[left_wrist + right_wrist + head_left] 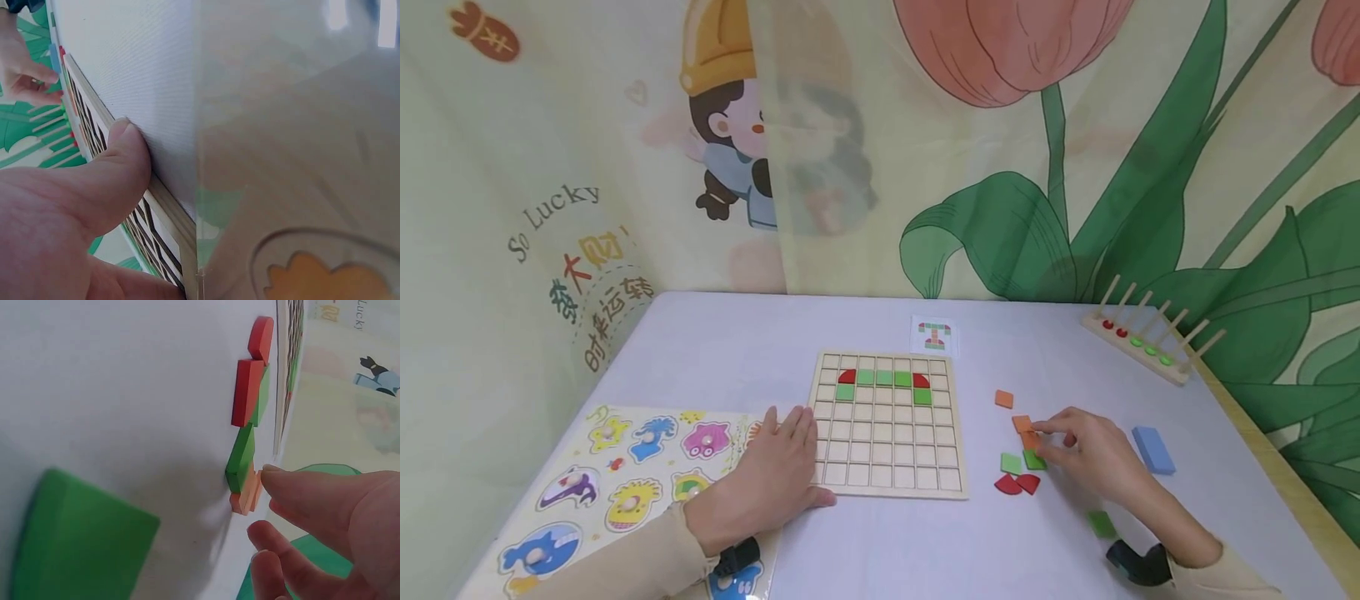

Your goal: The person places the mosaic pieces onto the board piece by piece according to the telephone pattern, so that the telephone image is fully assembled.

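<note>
Beige sleeves [617, 560] reach in from the near edge of a white-covered table [842, 558] as a person works with small colored pieces beside a wooden grid board [885, 456]. The left hand [767, 467], its fingers extended, rests against the board's left edge, with the thumb near the lower corner. Near the top of the grid, three green tiles [884, 377] sit in a row between two red corner pieces [921, 381], with one more green tile below each red end. At right, the right hand [1093, 450] reaches with bent fingers to two orange tiles [1022, 423]; whether thumb and forefinger pinch one cannot be told. Another orange tile [1003, 399] lies apart, farther back, while two green squares [1011, 463] and two red wedges [1007, 484] cluster nearer the person. A printed pattern card [935, 335] lies behind the board, a knobbed picture puzzle [587, 468] at left, and a blue block [1153, 450] and a pegged rack [1138, 346] at right.
</note>
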Demonstrator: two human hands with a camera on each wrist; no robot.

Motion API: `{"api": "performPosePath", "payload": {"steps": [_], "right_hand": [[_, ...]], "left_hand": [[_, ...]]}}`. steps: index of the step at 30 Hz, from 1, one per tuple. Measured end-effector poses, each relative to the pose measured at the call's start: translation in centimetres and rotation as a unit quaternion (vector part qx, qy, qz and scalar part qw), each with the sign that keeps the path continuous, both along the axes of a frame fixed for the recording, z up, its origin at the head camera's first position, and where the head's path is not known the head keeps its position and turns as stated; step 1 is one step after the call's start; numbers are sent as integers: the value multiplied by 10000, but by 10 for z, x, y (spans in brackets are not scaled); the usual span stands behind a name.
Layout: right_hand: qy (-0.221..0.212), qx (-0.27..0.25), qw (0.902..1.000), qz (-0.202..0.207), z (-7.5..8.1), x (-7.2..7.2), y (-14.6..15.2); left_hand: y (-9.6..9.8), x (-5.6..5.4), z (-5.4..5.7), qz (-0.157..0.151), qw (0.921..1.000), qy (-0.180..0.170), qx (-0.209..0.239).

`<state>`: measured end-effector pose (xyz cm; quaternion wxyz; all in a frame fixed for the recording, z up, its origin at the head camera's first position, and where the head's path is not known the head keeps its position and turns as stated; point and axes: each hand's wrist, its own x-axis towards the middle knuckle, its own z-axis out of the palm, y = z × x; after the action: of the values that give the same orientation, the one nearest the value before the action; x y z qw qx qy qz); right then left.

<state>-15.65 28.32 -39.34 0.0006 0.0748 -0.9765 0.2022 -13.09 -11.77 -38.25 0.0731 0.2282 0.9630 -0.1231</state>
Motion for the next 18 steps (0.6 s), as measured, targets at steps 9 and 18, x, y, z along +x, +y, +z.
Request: {"api": "performPosePath", "payload": {"steps": [9,18], "right_hand": [[259,212,9992,240,-7,-5,-3],[237,390,9981,402,-4,-8,-5]], "left_hand": [[0,-1,2,84,9998,-111,123],[0,-1,0,21,9999,-75,121]]}}
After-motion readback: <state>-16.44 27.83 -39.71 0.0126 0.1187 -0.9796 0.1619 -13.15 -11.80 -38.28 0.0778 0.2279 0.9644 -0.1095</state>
